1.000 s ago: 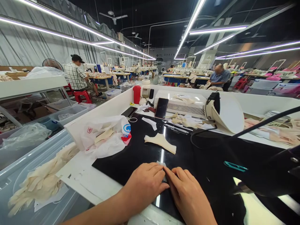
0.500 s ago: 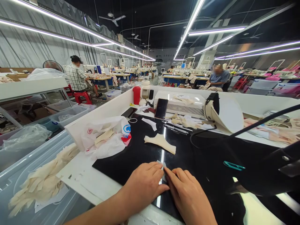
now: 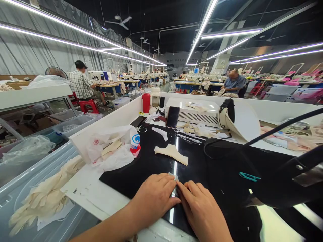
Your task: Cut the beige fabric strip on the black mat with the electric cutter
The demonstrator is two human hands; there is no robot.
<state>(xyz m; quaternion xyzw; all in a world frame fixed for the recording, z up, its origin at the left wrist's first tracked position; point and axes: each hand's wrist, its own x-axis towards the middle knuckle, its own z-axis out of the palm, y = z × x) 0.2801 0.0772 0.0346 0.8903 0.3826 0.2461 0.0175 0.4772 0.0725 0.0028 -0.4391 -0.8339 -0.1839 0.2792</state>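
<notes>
At the near part of the black glossy tabletop (image 3: 141, 174), a small pale, bluish-white piece (image 3: 173, 175) shows between my two hands; most of it is covered. My left hand (image 3: 157, 191) lies over its left side, fingers bent and together, thumb pointing right. Against its right side presses my right hand (image 3: 200, 206), index finger extended to the piece and the other fingers curled. Both hands are closed at the piece, whose kind I cannot make out. Just beyond them lies a cream fabric cut piece (image 3: 171, 153), and a smaller white strip (image 3: 159, 133) sits farther back.
On the left are a plastic bag (image 3: 117, 151) of scraps and a bin of cream fabric pieces (image 3: 47, 191). Teal thread snips (image 3: 249, 176) lie at right, near a dark lamp arm (image 3: 290, 127). Behind stand a phone (image 3: 173, 116) and a white vented box (image 3: 199, 112).
The hands stay in nearly the same place on the pale piece, with only a slight finger shift. The whole view has moved a little. A seated person at left has turned their head.
</notes>
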